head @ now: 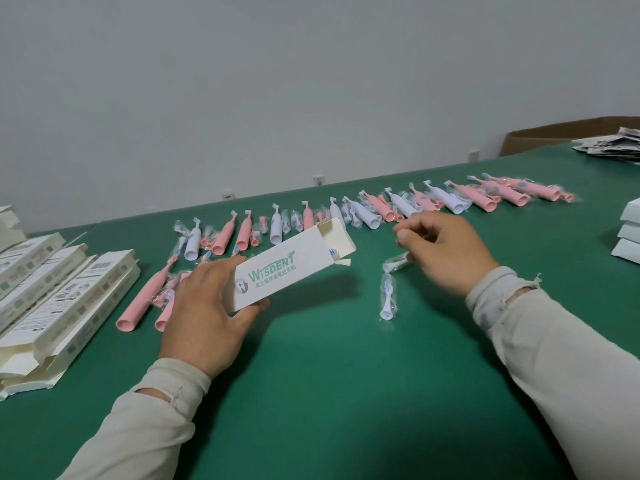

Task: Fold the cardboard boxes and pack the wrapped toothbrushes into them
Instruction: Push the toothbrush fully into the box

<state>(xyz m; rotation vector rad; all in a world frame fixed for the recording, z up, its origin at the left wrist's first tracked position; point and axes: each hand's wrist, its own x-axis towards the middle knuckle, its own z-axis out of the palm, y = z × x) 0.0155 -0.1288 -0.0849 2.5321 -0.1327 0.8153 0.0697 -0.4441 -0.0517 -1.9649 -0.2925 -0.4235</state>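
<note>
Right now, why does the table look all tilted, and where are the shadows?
Head view: the wide-angle lens and tipped head slant the green table; soft shadows fall beneath the left hand holding the Wisdent box and beneath the right hand; far toothbrushes look slightly soft; no strong glare.

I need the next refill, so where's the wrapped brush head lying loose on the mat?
The wrapped brush head lies on the green mat right of centre, just below the right hand.
</note>
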